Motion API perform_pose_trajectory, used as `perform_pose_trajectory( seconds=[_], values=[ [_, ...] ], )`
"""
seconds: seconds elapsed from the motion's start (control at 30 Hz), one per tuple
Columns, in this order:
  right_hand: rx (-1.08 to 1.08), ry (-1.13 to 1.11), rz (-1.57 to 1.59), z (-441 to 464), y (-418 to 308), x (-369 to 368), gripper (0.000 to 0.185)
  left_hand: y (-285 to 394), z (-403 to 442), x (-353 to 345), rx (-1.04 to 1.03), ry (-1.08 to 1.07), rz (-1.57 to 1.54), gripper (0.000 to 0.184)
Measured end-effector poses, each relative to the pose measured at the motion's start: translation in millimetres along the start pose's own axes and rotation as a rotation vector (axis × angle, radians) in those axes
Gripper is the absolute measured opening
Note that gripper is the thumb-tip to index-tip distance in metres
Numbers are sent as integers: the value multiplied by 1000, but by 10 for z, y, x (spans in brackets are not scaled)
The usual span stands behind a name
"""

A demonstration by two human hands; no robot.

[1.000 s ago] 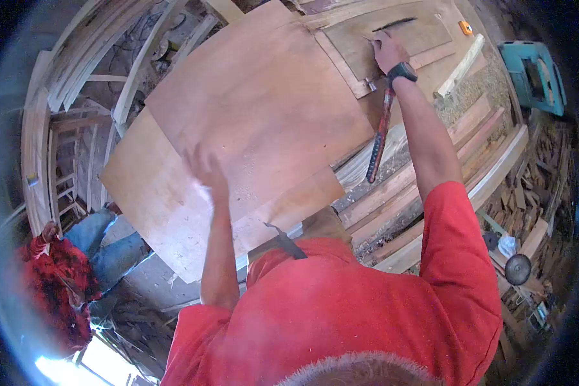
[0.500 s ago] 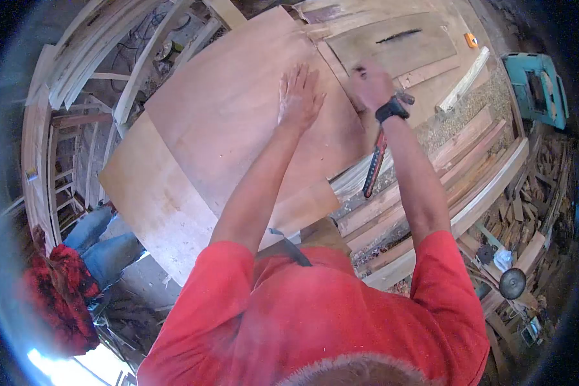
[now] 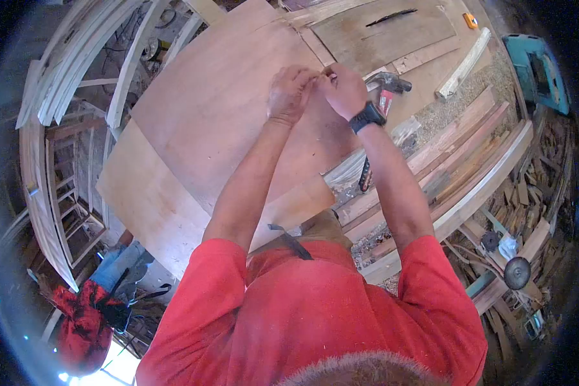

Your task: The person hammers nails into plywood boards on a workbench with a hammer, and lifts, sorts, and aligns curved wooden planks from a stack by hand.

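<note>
Over the upper part of a large plywood sheet (image 3: 219, 96), my two hands meet at the fingertips. My left hand (image 3: 289, 96) is closed, its fingers bent in a pinch. Beside it my right hand (image 3: 345, 93), with a black watch (image 3: 368, 118) at the wrist, is also closed, thumb and fingers together. Whatever they hold is too small to make out. A claw hammer (image 3: 387, 83) with a red and black handle lies just right of my right hand; my forearm covers part of the handle.
Long boards (image 3: 450, 151) lie along the right of the bench. A teal tool case (image 3: 537, 74) stands at the far right, near an orange tape measure (image 3: 471, 20). Wooden frames (image 3: 77, 64) are at left. Another person in a red checked garment (image 3: 83, 325) is at lower left.
My right hand has moved left to meet my left hand. My left hand has gone from lying flat on the plywood to closed fingers. The sheet sits slightly further left in view.
</note>
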State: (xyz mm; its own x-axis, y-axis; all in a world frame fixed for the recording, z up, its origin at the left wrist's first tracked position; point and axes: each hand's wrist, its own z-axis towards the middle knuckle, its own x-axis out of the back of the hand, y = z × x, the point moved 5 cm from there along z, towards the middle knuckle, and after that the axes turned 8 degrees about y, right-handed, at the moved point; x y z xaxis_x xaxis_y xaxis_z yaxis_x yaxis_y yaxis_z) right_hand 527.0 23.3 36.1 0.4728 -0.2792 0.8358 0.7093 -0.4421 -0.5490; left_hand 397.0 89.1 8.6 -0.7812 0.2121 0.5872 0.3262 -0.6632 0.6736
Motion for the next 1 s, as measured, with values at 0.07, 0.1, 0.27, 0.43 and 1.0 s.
perform_pose_trajectory(
  seconds=[0.07,0.1,0.27,0.43,1.0],
  values=[
    [-2,298,180,-163,29,256,25,-65,32,-25,36,11,-3,19],
    [-1,387,126,-278,138,344,28,-176,62,-28,197,97,-101,17],
    [-231,486,-76,-1235,766,601,45,-523,286,-88,440,319,-245,18],
    [-543,95,297,-1831,1190,142,34,-589,421,-117,216,375,-189,18],
    [-455,185,624,-1763,733,491,16,-526,540,-32,391,434,-4,14]
  ],
)
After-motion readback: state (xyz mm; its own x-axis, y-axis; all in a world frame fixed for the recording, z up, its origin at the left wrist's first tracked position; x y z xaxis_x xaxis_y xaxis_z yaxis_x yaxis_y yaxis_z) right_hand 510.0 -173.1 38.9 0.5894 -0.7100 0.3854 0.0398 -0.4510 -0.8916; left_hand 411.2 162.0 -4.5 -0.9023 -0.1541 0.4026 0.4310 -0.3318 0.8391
